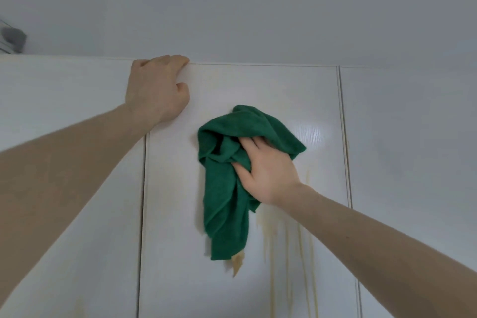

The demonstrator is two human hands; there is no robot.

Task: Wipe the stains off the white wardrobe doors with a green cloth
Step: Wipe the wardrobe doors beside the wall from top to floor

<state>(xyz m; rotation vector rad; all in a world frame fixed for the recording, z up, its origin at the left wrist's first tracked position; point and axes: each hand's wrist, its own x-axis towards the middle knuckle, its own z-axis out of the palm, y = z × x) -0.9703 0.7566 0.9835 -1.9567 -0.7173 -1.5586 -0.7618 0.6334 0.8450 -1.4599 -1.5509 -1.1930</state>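
White wardrobe door [296,100]: right hand [268,170] presses green cloth [227,188].

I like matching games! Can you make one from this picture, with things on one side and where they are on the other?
Things:
1. crumpled green cloth
2. left hand
3. yellowish drip stains
4. right hand

Places:
A. hooked over the top edge of the white wardrobe door
B. running down the door, below the right hand
C. pressed against the door's middle
D. gripping the cloth

Pairs: 1-C, 2-A, 3-B, 4-D
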